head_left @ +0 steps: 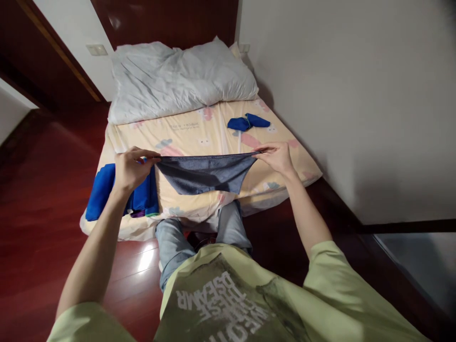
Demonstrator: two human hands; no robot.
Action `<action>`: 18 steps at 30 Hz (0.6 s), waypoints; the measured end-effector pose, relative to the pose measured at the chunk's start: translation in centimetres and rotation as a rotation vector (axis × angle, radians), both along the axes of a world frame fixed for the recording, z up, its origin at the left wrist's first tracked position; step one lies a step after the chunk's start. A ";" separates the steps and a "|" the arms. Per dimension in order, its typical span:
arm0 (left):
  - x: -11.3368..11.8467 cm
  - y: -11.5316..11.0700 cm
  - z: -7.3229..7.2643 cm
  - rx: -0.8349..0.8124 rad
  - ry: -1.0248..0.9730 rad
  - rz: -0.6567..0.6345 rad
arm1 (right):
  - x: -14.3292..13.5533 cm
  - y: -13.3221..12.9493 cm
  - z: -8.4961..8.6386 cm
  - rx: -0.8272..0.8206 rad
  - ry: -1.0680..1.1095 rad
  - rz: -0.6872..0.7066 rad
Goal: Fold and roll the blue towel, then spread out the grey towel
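The person's left hand (131, 167) and right hand (279, 156) each pinched 1 end of a grey garment (205, 173), fingers pressed together on its top edge, stretching it taut above the near edge of the mattress (199, 133). A stack of blue cloths (101, 190) lay just beside the left hand.

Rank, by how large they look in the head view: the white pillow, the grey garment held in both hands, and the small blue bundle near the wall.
1. white pillow
2. grey garment, though it is nearer the camera
3. small blue bundle
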State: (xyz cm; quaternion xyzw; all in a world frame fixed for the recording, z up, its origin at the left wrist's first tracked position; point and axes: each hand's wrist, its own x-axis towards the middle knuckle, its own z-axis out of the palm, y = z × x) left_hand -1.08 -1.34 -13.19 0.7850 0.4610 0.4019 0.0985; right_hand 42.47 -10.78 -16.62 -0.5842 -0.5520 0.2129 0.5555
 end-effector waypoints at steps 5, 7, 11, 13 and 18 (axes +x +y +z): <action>0.4 0.4 0.3 -0.041 -0.055 0.069 | 0.1 0.1 0.6 -0.025 0.034 0.033; 0.5 0.5 0.3 -0.083 -0.099 0.093 | 0.2 0.2 0.5 -0.037 0.052 0.065; 1.0 1.9 -0.7 -0.138 -0.152 0.107 | -0.2 0.3 0.4 -0.050 0.099 0.099; 1.7 3.4 -1.9 -0.206 -0.190 0.098 | -0.9 0.3 0.7 -0.056 0.147 0.120; 5.0 5.2 -4.7 -0.447 -0.361 0.055 | -4.5 0.3 2.9 -0.054 0.258 0.234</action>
